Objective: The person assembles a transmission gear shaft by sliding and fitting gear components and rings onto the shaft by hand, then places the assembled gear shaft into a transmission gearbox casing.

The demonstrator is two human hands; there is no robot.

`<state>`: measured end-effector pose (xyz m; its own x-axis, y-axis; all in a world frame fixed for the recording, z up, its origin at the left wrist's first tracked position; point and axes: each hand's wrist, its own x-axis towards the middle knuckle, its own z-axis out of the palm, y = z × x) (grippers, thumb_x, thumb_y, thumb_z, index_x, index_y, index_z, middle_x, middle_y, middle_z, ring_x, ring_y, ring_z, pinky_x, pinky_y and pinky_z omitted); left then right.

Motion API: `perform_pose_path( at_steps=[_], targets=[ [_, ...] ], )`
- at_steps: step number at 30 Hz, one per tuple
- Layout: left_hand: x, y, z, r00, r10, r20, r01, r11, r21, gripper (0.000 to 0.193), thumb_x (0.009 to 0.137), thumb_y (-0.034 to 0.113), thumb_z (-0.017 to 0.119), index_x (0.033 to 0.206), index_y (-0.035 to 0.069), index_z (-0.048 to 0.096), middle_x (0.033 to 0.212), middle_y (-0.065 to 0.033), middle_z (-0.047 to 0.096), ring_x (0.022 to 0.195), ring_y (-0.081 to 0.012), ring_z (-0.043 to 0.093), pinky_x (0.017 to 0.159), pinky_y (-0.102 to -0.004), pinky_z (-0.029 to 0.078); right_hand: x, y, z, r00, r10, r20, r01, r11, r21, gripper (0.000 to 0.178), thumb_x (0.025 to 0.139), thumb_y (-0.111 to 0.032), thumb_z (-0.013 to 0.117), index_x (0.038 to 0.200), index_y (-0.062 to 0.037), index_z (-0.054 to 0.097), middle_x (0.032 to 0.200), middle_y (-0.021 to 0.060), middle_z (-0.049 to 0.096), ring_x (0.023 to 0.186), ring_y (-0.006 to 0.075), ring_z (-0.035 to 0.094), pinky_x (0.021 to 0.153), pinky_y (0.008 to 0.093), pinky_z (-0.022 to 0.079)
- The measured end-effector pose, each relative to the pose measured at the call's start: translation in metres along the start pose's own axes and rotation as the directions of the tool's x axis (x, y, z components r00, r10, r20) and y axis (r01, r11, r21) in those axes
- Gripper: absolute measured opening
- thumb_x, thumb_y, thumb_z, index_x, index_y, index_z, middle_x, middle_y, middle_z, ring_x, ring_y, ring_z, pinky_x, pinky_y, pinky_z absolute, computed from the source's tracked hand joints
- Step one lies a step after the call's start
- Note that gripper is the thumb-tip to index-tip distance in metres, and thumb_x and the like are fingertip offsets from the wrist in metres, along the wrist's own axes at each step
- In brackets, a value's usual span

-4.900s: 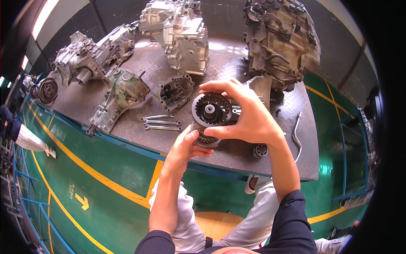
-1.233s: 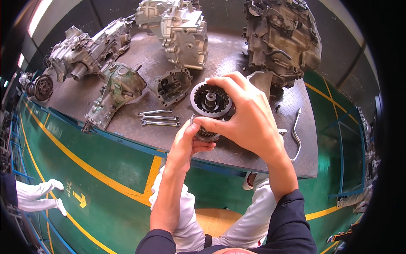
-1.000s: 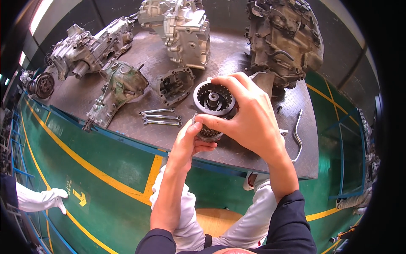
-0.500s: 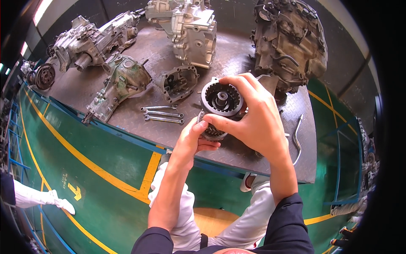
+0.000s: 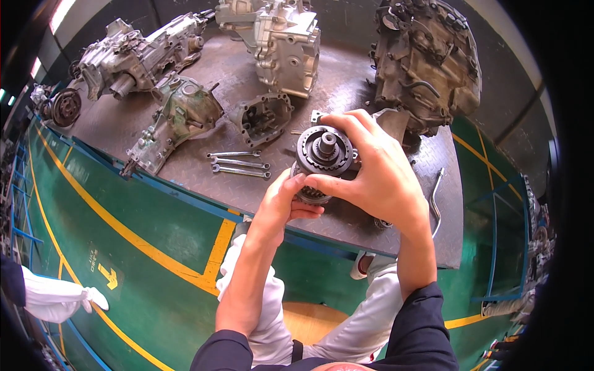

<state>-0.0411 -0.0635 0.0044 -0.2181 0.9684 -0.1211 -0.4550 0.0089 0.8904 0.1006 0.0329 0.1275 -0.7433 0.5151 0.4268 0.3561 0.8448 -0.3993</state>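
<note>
Above the near edge of the metal table, my hands hold a gear shaft assembly. A dark toothed synchronizer ring (image 5: 323, 151) sits at its upper end, with the shaft end (image 5: 327, 143) standing up through the middle. My right hand (image 5: 385, 170) is closed on the ring's right side, fingers on the far rim and thumb stretched across the near side. Lower down, a gear (image 5: 311, 195) lies within the closed fingers of my left hand (image 5: 279, 207), which hide part of it. Both thumbs nearly meet at the front.
Three wrenches (image 5: 241, 166) lie left of my hands, near an open casting (image 5: 266, 119) and a greenish housing (image 5: 185, 111). Larger gearboxes (image 5: 289, 52) stand behind, a dark one (image 5: 427, 68) at right. A bent metal rod (image 5: 438, 204) lies right. Another person's leg (image 5: 52, 297) shows at far left.
The shaft end now stands above the ring, where before it sat deep inside the toothed bore. My hands stay in nearly the same place and grip. The other person's leg has shifted slightly.
</note>
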Motion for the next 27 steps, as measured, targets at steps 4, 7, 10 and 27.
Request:
perform_pose_path(
  at_steps=[4, 7, 10, 27],
  targets=[
    [0.001, -0.001, 0.004, 1.0, -0.016, -0.006, 0.016, 1.0, -0.017, 0.062, 0.094, 0.055, 0.051, 0.122, 0.0, 0.057, 0.101, -0.0142, 0.07, 0.078, -0.0215, 0.071, 0.073, -0.0311, 0.06, -0.005, 0.007, -0.011, 0.995, -0.083, -0.06, 0.085, 0.996, 0.024, 0.07, 0.066, -0.025, 0.085, 0.126, -0.0026, 0.056, 0.11, 0.0127, 0.061, 0.092, 0.0286, 0.062, 0.082, 0.0376, 0.05],
    [0.012, -0.005, 0.001, 0.998, -0.056, 0.041, 0.059, 0.996, -0.063, 0.058, 0.092, 0.052, 0.055, 0.125, 0.004, 0.054, 0.097, -0.0136, 0.07, 0.073, -0.0194, 0.07, 0.068, -0.029, 0.059, -0.008, 0.021, -0.024, 0.992, -0.085, -0.098, 0.085, 0.996, 0.0, 0.063, 0.071, -0.024, 0.083, 0.124, -0.0029, 0.058, 0.104, 0.0093, 0.063, 0.086, 0.0212, 0.059, 0.075, 0.0315, 0.049],
    [0.009, 0.001, -0.004, 1.0, 0.01, 0.016, -0.009, 0.998, -0.068, 0.059, 0.094, 0.05, 0.051, 0.122, -0.001, 0.057, 0.098, -0.0197, 0.071, 0.075, -0.0219, 0.072, 0.069, -0.029, 0.06, -0.008, 0.027, -0.031, 0.984, -0.056, -0.169, 0.051, 0.998, -0.029, 0.046, 0.08, -0.026, 0.079, 0.119, -0.007, 0.064, 0.096, 0.007, 0.066, 0.079, 0.0144, 0.059, 0.069, 0.0279, 0.048],
    [0.011, 0.003, -0.002, 0.999, 0.016, -0.028, -0.018, 0.998, -0.056, 0.063, 0.095, 0.053, 0.051, 0.119, -0.004, 0.058, 0.096, -0.022, 0.071, 0.076, -0.0212, 0.072, 0.071, -0.0282, 0.061, -0.192, 0.139, 0.008, 0.813, 0.563, -0.15, -0.543, 0.826, 0.153, 0.021, 0.087, -0.017, 0.068, 0.096, 0.0017, 0.066, 0.082, 0.0096, 0.067, 0.072, 0.0169, 0.061, 0.066, 0.0297, 0.049]
  ],
)
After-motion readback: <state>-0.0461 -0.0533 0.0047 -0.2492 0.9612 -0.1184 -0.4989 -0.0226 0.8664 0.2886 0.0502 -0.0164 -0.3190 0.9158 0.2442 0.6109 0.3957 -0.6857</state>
